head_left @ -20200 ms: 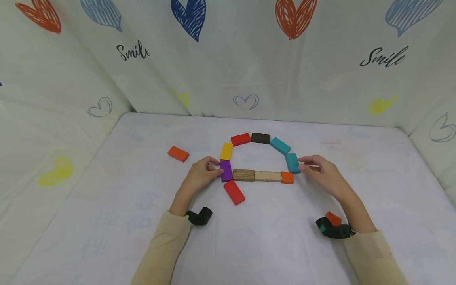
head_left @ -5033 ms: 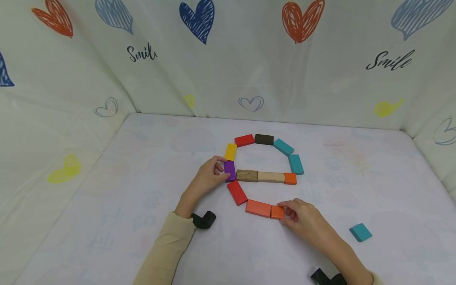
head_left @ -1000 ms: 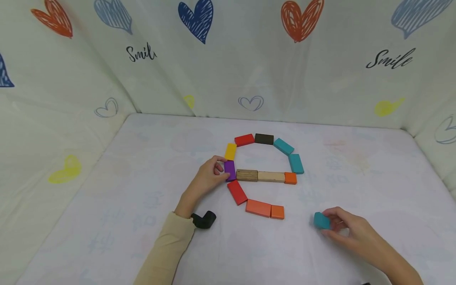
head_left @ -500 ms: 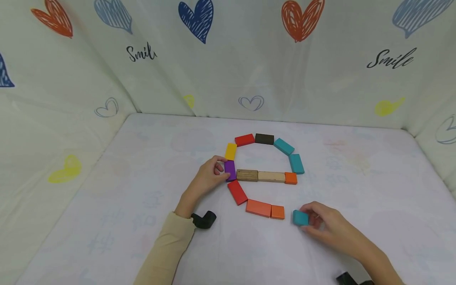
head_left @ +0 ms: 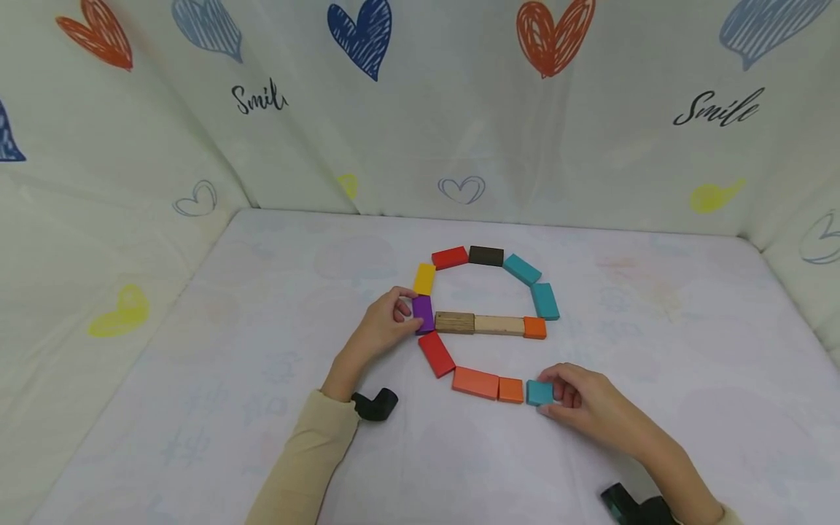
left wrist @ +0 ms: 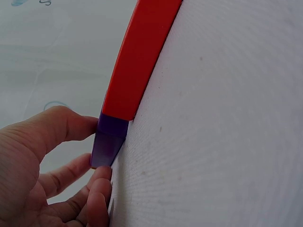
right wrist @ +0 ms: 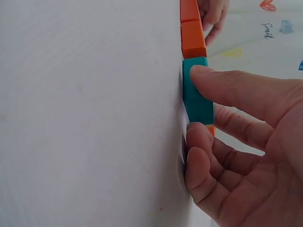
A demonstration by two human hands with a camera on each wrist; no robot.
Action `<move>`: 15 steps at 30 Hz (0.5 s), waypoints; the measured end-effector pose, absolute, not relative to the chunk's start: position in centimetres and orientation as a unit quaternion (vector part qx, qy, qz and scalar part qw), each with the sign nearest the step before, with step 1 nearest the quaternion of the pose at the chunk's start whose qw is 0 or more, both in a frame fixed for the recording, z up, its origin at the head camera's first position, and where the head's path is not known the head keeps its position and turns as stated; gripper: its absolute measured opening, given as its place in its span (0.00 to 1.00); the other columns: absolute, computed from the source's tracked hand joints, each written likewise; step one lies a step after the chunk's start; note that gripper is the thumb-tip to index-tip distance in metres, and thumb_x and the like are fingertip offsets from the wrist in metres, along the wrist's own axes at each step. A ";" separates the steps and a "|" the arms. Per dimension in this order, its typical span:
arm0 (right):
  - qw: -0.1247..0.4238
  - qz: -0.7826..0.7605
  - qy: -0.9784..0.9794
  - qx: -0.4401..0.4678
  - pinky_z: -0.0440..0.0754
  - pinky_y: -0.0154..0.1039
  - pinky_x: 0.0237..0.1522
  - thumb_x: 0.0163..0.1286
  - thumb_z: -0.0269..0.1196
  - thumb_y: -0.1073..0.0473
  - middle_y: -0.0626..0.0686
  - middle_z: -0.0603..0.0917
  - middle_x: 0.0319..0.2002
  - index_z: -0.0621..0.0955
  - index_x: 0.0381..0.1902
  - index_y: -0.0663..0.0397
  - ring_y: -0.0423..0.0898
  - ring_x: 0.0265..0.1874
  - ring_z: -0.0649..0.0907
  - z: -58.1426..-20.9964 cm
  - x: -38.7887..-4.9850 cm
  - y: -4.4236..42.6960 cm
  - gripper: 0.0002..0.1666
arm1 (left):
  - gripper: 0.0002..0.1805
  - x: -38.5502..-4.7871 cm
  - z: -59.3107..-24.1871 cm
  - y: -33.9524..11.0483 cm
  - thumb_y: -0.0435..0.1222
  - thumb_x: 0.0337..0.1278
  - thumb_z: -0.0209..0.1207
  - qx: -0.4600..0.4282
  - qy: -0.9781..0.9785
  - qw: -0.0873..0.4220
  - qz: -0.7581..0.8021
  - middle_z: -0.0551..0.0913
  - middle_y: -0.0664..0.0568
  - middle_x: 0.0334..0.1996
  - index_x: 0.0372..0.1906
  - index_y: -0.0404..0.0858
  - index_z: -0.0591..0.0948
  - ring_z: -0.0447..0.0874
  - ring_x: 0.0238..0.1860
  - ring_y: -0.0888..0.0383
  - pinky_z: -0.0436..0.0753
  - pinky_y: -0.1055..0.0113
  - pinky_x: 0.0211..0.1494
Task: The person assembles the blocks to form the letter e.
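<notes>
Near the front of a letter-like outline of blocks, my right hand (head_left: 587, 403) pinches a small teal block (head_left: 539, 393) between thumb and fingers. It lies at the right end of the bottom row, beside a small orange block (head_left: 510, 390); the right wrist view shows the two ends nearly or just touching. My left hand (head_left: 383, 319) holds the purple block (head_left: 424, 313) on the outline's left side, thumb at its near end and a finger at its far end. A red block (left wrist: 142, 61) meets the purple one in the left wrist view.
Further blocks form the outline: yellow (head_left: 424, 278), red (head_left: 450, 257), black (head_left: 486, 255), two teal (head_left: 544, 301), and a middle row of wooden blocks (head_left: 499, 325) ending in orange (head_left: 534, 328). A longer orange-red block (head_left: 475, 383) lies in the bottom row. Printed cloth (head_left: 420, 131) hangs behind the table.
My right hand has carried the small teal block leftward from the right side of the table to the end of the bottom row. My left hand stays on the purple block.
</notes>
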State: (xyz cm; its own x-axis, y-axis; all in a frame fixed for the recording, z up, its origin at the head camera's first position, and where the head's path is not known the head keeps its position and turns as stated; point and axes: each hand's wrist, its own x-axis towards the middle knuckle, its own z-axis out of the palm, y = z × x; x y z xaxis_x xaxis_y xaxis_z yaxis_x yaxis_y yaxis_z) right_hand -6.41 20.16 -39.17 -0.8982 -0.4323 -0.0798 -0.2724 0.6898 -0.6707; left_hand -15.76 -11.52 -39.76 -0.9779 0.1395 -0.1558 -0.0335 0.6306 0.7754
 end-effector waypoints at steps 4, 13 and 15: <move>0.120 -0.348 0.908 -0.201 0.71 0.28 0.26 0.57 0.68 0.53 0.44 0.71 0.26 0.77 0.46 0.54 0.33 0.25 0.69 -39.3 -6.7 20.1 0.20 | 0.25 -15.8 -39.8 -11.5 0.38 0.53 0.63 0.029 0.897 0.101 0.429 0.76 0.48 0.37 0.56 0.39 0.71 0.72 0.36 0.56 0.74 0.70 0.38; 0.115 -0.349 0.905 -0.215 0.70 0.28 0.25 0.57 0.67 0.53 0.43 0.70 0.25 0.77 0.45 0.53 0.32 0.24 0.69 -39.3 -6.7 20.1 0.19 | 0.25 -15.9 -40.0 -11.5 0.37 0.53 0.63 0.024 0.895 0.102 0.433 0.75 0.48 0.36 0.56 0.40 0.71 0.72 0.36 0.55 0.74 0.70 0.38; 0.114 -0.348 0.906 -0.213 0.70 0.28 0.25 0.57 0.68 0.54 0.43 0.69 0.25 0.77 0.45 0.52 0.32 0.24 0.69 -39.4 -6.6 20.1 0.19 | 0.25 -15.9 -40.0 -11.5 0.37 0.53 0.63 0.025 0.895 0.103 0.433 0.75 0.48 0.36 0.56 0.40 0.71 0.72 0.36 0.56 0.75 0.70 0.37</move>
State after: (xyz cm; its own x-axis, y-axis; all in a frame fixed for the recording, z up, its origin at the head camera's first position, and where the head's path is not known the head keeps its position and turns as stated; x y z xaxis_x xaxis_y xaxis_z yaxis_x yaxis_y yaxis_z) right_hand -6.58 20.10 -39.40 -0.8834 -0.4650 -0.0579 -0.3069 0.6676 -0.6783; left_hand -15.89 -11.51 -40.00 -0.9776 0.1338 -0.1622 -0.0440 0.6242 0.7800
